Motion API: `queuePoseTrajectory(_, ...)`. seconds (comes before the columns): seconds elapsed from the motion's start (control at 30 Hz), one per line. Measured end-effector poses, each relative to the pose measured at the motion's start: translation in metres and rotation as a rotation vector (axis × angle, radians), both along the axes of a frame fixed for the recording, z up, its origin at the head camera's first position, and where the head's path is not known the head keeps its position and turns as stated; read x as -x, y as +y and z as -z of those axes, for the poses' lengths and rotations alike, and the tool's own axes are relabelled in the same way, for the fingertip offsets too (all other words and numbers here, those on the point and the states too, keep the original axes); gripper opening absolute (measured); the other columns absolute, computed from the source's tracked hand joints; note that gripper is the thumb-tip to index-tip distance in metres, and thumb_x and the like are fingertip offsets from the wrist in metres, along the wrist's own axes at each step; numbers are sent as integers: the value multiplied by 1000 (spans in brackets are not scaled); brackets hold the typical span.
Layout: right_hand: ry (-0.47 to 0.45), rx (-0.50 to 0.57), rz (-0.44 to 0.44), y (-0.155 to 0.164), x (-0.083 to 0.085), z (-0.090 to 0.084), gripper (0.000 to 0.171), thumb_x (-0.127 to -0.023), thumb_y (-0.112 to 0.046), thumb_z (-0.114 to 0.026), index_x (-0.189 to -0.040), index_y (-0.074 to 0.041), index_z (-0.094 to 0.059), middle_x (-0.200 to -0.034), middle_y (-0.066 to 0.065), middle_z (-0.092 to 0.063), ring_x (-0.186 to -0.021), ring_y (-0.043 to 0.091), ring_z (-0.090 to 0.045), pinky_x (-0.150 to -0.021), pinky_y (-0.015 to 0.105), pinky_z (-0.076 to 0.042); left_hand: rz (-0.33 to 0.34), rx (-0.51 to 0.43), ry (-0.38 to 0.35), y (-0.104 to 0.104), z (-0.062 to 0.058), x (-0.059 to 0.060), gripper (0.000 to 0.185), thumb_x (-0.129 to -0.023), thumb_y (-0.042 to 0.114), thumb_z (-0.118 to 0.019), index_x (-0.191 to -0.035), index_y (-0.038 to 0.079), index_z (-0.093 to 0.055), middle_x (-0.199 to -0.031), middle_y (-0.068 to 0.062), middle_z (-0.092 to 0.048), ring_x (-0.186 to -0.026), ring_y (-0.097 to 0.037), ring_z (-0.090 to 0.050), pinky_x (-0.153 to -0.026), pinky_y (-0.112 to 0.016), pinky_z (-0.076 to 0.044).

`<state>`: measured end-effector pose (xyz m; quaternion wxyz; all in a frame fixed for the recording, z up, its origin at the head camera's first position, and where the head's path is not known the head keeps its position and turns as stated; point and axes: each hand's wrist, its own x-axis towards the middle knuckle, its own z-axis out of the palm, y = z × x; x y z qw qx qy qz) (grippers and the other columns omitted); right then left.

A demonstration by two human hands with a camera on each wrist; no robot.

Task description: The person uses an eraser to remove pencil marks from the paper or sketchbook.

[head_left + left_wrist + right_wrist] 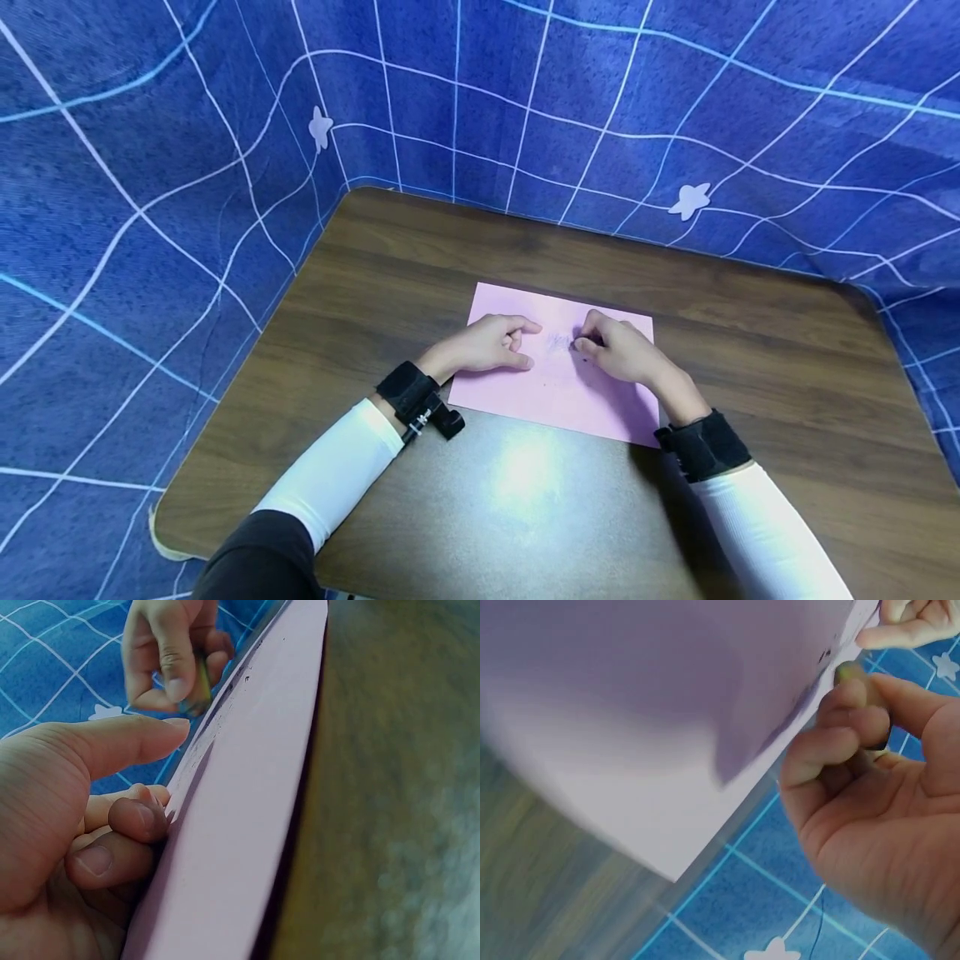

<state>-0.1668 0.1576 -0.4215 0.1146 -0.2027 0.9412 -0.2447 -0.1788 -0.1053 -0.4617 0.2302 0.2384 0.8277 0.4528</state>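
Now the left hand (491, 343) rests on the pink paper (558, 392), index finger straight, holding nothing. The right hand (622, 354) pinches a small eraser (201, 684) against the paper on the tabletop (375, 275).

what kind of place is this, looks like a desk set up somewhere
Probably a small staged work booth, not an ordinary room. A dark wooden table is closely hemmed by a blue grid-patterned cloth backdrop. On it lies only a pink sheet of paper, which both hands work on.

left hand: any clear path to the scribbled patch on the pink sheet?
Probably yes. The left hand rests on the pink sheet beside the scribbled patch, with bare paper between them. The right hand, pinching a small object, works its far side.
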Motion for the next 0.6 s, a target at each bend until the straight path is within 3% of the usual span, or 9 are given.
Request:
queuePoseTrajectory(0.13, 9, 1, -25, -6, 2, 4, 10, -95, -19, -70, -95, -12, -63, -88, 6, -72, -79, 22, -61, -70, 35, -44, 14, 6, 3, 1, -1, 0, 61, -89, 24, -80, -145, 12, -57, -82, 2, -52, -68, -9, -44, -74, -23, -41)
queuePoseTrajectory(0.27, 2, -6, 3, -7, 3, 6, 12, -92, -20, -72, -91, -15, -62, -92, 7, -75, -81, 23, -62, -71, 35, -44, 1, 8, 5, 0, -2, 0, 61, -89, 23, -80, -144, 12, -57, -81, 2, -52, -67, -9, -44, -72, -23, -40)
queuePoseTrajectory(0.6, -40, -1, 79, 1, 4, 5, 16, -91, -18, -73, -84, -15, -58, -77, 2, -59, -76, 22, -55, -65, 32, -38, -9, 4, -4, -1, 1, -2, 61, -89, 23, -80, -144, 13, -57, -81, 2, -51, -66, -9, -43, -68, -23, -38)
